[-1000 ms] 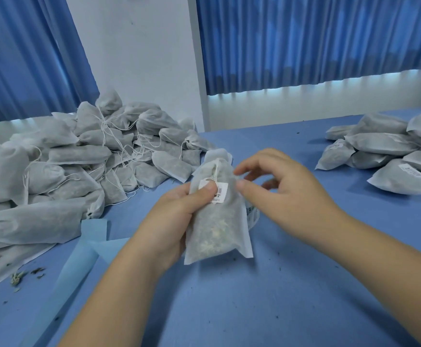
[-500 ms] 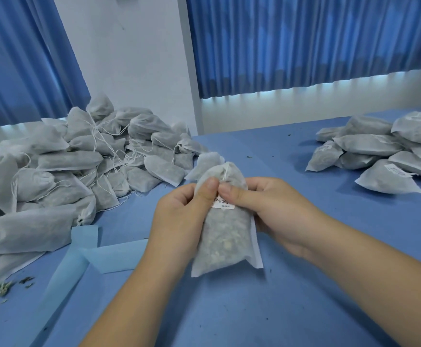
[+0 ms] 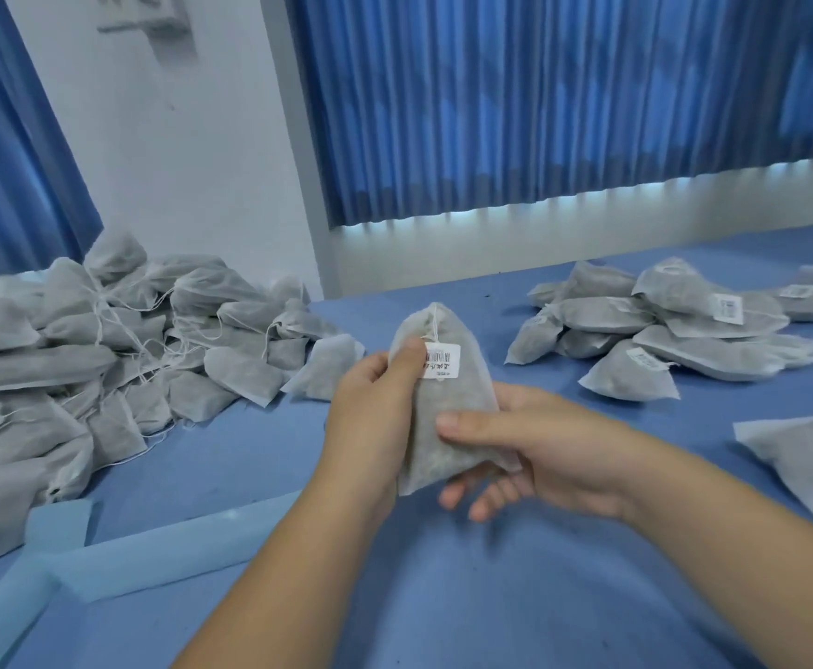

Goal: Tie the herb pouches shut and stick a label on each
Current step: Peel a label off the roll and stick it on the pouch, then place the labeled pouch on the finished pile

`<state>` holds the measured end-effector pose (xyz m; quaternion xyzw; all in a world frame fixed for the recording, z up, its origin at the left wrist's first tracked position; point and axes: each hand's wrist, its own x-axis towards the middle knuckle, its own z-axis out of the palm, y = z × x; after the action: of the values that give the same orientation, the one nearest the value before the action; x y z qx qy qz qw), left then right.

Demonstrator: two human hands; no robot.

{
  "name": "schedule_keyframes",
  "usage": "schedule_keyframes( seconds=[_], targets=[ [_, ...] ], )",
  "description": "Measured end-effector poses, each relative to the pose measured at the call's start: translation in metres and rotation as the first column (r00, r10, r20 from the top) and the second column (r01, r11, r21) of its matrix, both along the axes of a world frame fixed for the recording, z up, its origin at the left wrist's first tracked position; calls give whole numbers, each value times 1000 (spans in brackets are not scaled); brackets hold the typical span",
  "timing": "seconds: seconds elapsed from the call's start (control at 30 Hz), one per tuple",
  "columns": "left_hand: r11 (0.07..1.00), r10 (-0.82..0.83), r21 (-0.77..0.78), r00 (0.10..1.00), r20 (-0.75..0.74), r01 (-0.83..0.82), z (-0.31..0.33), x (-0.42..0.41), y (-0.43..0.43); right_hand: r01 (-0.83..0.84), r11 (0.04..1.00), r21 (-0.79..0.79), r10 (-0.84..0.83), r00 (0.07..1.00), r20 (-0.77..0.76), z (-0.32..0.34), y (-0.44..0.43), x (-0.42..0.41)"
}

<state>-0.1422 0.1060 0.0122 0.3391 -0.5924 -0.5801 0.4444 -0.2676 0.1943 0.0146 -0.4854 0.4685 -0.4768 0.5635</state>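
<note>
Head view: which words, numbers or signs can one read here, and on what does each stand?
White label on the held pouch: a barcode and a printed line, too blurred to read.
Labels on pouches in the right pile: too small to read.
No text can be quoted.

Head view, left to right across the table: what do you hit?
Big pouch pile, no labels showing → held pouch → pile of labelled pouches.
</note>
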Motion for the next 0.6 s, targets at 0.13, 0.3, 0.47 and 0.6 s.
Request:
schedule_keyframes(
  seconds=[0.13,0.3,0.47,0.6],
  targets=[
    [979,-195,74,978,73,189,2,-54,8,279,960,20,-279,951,130,1,14,-35],
    [958,-231,161,971,-67,239,6,-105,25,521,851,65,-521,824,222,9,22,-92],
    [947,-234,181,958,-167,263,12,-127,35,761,648,18,-569,468,677,47,17,-150],
    [939,-185,249,959,-213,236,14,-123,35,763,624,170,-685,429,589,43,2,-159]
  ],
)
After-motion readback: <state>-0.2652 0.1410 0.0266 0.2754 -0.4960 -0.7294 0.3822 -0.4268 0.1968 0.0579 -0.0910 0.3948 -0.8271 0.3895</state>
